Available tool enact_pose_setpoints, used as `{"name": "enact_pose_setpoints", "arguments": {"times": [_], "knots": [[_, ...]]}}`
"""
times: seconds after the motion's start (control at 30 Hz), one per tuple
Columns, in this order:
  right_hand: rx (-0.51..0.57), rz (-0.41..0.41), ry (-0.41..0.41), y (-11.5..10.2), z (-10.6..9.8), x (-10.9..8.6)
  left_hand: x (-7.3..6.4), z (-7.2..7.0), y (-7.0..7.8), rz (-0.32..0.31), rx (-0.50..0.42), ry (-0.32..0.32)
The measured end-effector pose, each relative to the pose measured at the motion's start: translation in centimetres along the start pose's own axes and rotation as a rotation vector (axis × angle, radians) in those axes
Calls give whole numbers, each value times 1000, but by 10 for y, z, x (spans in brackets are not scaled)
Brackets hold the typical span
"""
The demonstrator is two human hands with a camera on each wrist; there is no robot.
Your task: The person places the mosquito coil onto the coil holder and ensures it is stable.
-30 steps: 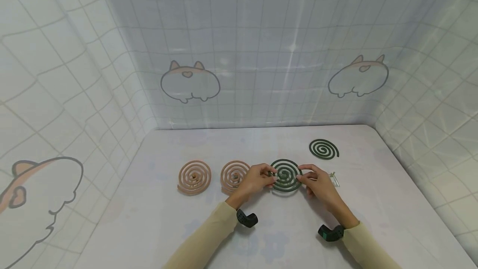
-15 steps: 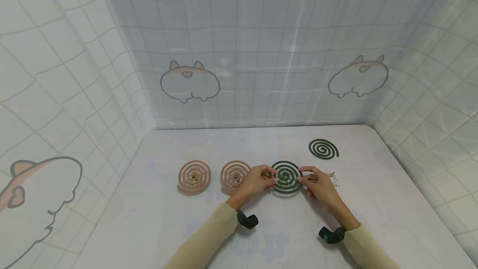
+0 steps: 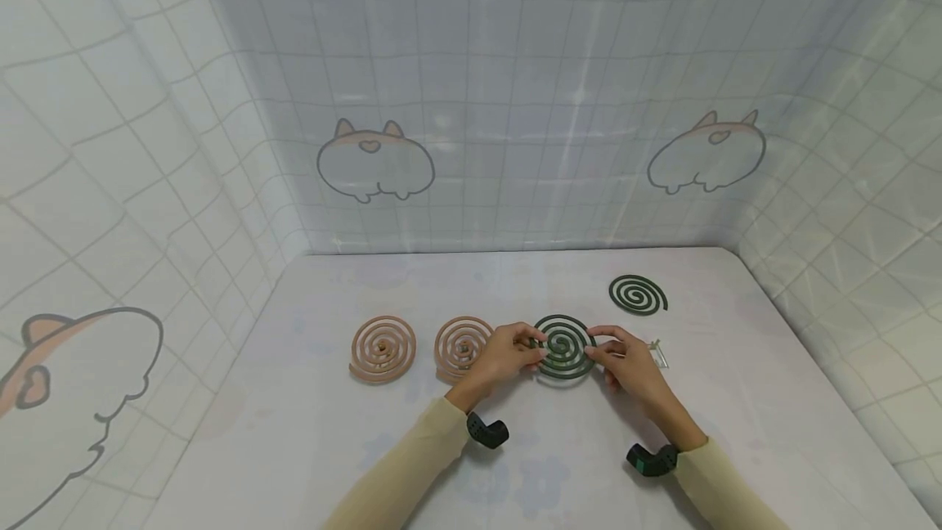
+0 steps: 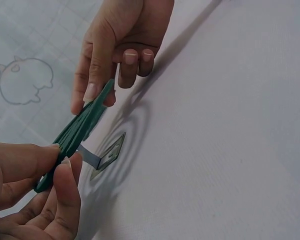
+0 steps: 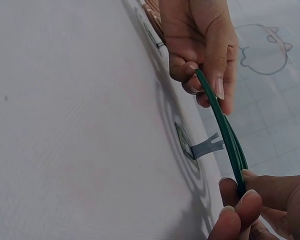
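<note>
Between both hands is a green mosquito coil (image 3: 562,325), held flat above the table. My left hand (image 3: 506,355) pinches its left edge between thumb and fingers, and my right hand (image 3: 625,360) pinches its right edge. Beneath the coil, a small metal coil stand (image 5: 206,147) rests on the table, its forked tab rising toward the coil's middle. In the left wrist view the same stand (image 4: 108,156) shows its flat square base under the tilted-looking green coil (image 4: 70,137). The coil's shadow falls around the stand.
Two brown mosquito coils sit to the left, one (image 3: 383,350) farther out and one (image 3: 452,342) partly behind my left hand. Another green coil (image 3: 638,294) lies at the back right. A second metal stand (image 3: 658,354) is beside my right hand. Patterned fabric walls (image 3: 471,170) enclose the table.
The held green coil dips slightly toward me and then rises back, both hands moving with it. The other coils and the stand at the right stay in place.
</note>
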State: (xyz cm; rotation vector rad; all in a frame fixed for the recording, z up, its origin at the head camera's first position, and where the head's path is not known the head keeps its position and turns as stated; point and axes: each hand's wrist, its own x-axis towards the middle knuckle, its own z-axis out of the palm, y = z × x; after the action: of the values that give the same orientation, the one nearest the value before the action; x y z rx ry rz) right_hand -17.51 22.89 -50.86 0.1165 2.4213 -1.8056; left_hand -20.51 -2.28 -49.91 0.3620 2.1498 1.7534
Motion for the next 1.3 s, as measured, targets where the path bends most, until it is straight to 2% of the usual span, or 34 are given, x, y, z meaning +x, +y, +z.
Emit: {"name": "enact_pose_setpoints", "arguments": {"times": [0.53, 0.83, 1.3], "knots": [[-1, 1, -4, -2, 1, -1, 0, -2, -1, 1, -5, 2], [-13, 35, 5, -2, 5, -3, -2, -3, -4, -14, -13, 3], [-3, -1, 2, -4, 0, -4, -2, -1, 0, 6, -12, -7]]}}
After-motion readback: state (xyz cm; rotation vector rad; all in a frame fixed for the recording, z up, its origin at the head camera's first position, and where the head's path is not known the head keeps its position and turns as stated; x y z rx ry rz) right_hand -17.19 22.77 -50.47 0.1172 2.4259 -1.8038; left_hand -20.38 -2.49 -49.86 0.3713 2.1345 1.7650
